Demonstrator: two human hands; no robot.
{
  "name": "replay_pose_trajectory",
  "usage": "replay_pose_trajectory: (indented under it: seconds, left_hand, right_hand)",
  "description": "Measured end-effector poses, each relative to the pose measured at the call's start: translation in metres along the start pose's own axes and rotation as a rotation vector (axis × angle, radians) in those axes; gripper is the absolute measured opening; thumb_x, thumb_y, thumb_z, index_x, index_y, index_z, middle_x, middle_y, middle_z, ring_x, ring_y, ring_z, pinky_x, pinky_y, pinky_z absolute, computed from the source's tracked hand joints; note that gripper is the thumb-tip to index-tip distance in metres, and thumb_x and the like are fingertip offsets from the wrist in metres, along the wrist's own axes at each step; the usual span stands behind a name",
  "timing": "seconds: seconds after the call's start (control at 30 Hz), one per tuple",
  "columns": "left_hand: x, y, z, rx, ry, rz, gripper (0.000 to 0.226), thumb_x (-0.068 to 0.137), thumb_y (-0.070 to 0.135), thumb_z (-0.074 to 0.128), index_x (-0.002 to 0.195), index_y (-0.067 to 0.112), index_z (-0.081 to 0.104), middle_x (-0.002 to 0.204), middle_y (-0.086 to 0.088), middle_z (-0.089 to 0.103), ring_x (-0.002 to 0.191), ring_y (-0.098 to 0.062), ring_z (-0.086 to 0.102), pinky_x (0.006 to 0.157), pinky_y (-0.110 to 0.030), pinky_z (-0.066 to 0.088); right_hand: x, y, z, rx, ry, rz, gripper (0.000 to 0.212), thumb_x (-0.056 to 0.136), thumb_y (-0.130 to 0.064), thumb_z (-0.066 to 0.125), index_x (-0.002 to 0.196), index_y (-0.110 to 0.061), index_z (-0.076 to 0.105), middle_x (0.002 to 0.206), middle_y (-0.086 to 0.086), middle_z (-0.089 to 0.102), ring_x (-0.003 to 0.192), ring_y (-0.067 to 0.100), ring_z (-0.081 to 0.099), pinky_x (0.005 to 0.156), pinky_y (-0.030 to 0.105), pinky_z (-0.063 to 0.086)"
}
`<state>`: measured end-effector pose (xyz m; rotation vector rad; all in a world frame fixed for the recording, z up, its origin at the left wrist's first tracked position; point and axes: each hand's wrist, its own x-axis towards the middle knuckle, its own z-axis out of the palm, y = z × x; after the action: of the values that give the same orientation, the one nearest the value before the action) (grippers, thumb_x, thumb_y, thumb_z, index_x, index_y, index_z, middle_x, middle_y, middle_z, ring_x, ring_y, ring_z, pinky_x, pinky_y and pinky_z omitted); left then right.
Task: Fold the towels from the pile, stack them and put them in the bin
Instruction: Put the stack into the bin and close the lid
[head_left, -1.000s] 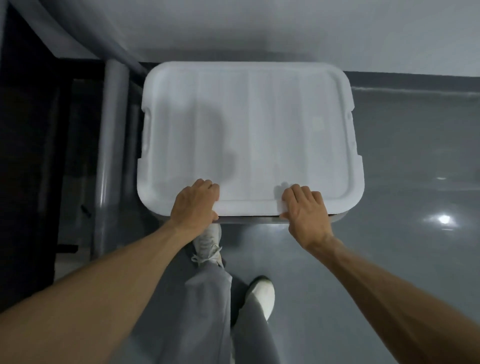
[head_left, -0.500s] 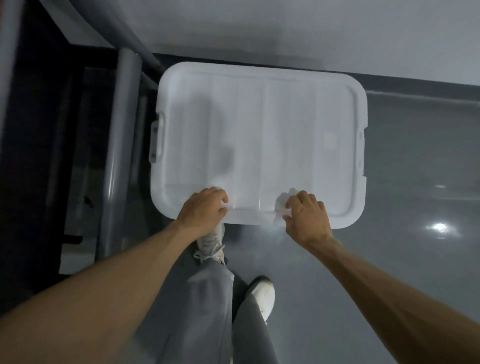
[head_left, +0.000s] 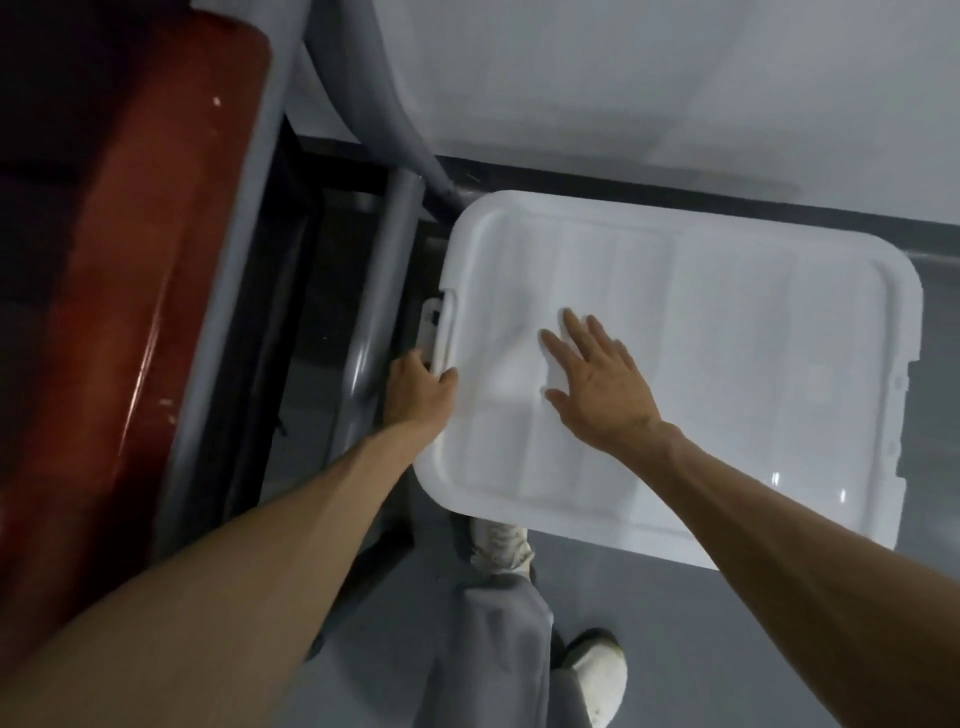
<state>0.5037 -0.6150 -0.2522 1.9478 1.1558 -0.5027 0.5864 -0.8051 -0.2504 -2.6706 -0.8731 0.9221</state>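
Observation:
A white plastic bin stands on the grey floor with its white lid (head_left: 727, 364) on top, so the inside is hidden. No towels are in view. My left hand (head_left: 418, 389) is at the lid's left edge, just below the side latch (head_left: 434, 332); its thumb lies on top and its fingers curl round the rim. Flat on the lid's left half lies my right hand (head_left: 597, 384), fingers spread and straight.
A red-brown table top (head_left: 130, 312) with a grey metal leg (head_left: 384, 312) stands close on the bin's left. A white wall (head_left: 675, 78) runs behind the bin. My grey trouser legs and white shoes (head_left: 597, 670) are on the floor just in front.
Both hands have left the lid's near edge. The left went to the left rim by the latch; the right slid up and lies flat on the lid.

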Motion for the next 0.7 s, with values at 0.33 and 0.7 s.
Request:
replay_pose_trajectory:
  seconds: [0.33, 0.7]
  left_hand:
    - [0.033, -0.018, -0.003, -0.253, -0.187, -0.266, 0.079, 0.087, 0.036, 0.067, 0.151, 0.021, 0.023, 0.144, -0.006, 0.046, 0.123, -0.027, 0.051, 0.105, -0.043, 0.043]
    - [0.017, -0.019, -0.004, -0.146, -0.052, -0.133, 0.072, 0.082, 0.033, 0.074, 0.139, 0.011, 0.035, 0.131, -0.008, 0.055, 0.111, -0.027, 0.057, 0.093, -0.041, 0.049]
  right_hand:
    - [0.013, 0.005, 0.010, -0.013, -0.008, 0.011, 0.079, 0.097, -0.030, 0.055, 0.154, -0.032, 0.001, 0.162, -0.003, -0.010, 0.149, 0.020, -0.012, 0.121, 0.040, 0.005]
    - [0.011, 0.001, 0.012, -0.011, 0.005, 0.035, 0.078, 0.098, -0.024, 0.054, 0.154, -0.032, 0.002, 0.163, -0.004, -0.009, 0.149, 0.020, -0.011, 0.121, 0.040, 0.004]
